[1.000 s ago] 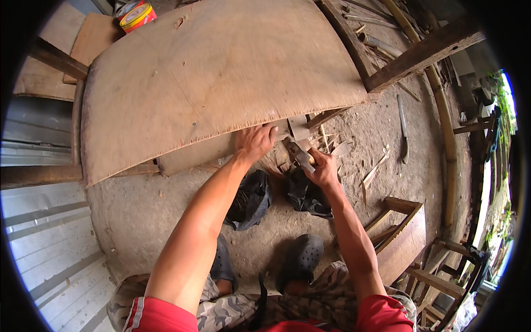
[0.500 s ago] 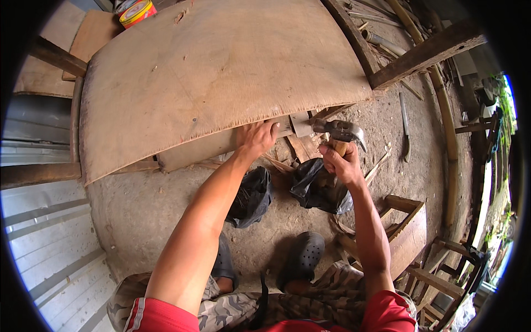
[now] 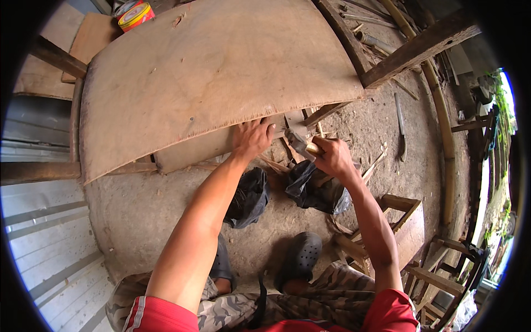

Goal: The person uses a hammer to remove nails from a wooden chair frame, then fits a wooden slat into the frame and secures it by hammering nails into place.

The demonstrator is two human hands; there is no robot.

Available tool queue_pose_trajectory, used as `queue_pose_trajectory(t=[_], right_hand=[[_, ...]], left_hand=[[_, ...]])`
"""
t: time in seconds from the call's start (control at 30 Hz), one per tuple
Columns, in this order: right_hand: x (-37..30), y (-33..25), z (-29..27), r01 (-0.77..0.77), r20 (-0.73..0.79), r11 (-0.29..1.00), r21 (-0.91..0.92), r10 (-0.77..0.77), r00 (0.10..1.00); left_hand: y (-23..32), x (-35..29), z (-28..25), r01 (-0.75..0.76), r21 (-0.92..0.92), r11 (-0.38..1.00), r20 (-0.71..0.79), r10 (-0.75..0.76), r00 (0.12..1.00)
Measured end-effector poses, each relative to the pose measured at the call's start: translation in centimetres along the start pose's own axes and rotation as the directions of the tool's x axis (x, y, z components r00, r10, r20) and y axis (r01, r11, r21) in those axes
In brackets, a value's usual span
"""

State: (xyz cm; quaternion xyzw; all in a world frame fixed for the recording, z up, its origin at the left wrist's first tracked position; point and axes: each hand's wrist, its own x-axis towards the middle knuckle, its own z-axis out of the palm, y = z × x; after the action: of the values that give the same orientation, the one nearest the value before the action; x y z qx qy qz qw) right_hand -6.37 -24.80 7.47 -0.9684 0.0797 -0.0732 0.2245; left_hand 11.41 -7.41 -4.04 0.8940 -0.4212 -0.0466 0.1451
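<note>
My right hand (image 3: pixel 336 157) is wrapped round the wooden handle of a claw hammer (image 3: pixel 298 144). The hammer's metal head is down at the near end of the wood beside the table edge. My left hand (image 3: pixel 253 137) lies with its fingers spread on a wooden board just below the frayed front edge of the plywood top (image 3: pixel 221 72); its fingertips reach the edge. Just right of that hand, a small flat wooden piece (image 3: pixel 297 120) shows under the hammer. Whether a nail is there cannot be made out.
Two black plastic bags (image 3: pixel 247 200) stand on the floor below my hands. A long-bladed knife (image 3: pixel 400 127) lies on the ground at right. Near my right forearm is a wooden frame (image 3: pixel 406 232). Yellow-and-red cans (image 3: pixel 136 16) sit beyond the plywood's far left.
The hammer has swung down and left, its head turning toward the wood. My right hand has turned over with it. The left hand stays nearly in place.
</note>
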Motion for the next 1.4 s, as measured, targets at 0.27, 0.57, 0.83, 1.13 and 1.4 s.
queue_pose_trajectory(t=[0.27, 0.57, 0.83, 1.13, 1.4], right_hand=[[0.3, 4.7, 4.2, 0.23, 0.061, 0.961, -0.155, -0.223, 0.973], [1.2, 4.6, 6.1, 0.106, 0.043, 0.978, -0.179, -0.1, 0.994], [1.2, 4.4, 4.9, 0.002, 0.137, 0.998, -0.06, 0.006, 0.991], [0.1, 2.0, 2.7, -0.184, 0.073, 0.978, 0.093, 0.178, 0.981], [-1.7, 1.9, 4.3, -0.065, -0.076, 0.976, 0.206, 0.082, 0.994]], left_hand=[[0.3, 0.1, 0.1, 0.016, -0.024, 1.0, -0.001, -0.016, 1.0], [0.1, 0.1, -0.1, 0.029, -0.054, 0.998, 0.056, -0.026, 0.998], [0.6, 0.2, -0.8, -0.001, -0.035, 0.999, 0.055, 0.003, 0.998], [0.6, 0.3, -1.0, 0.051, -0.035, 0.998, 0.116, -0.047, 0.992], [0.4, 0.3, -0.8, 0.07, -0.028, 0.997, 0.14, -0.066, 0.988]])
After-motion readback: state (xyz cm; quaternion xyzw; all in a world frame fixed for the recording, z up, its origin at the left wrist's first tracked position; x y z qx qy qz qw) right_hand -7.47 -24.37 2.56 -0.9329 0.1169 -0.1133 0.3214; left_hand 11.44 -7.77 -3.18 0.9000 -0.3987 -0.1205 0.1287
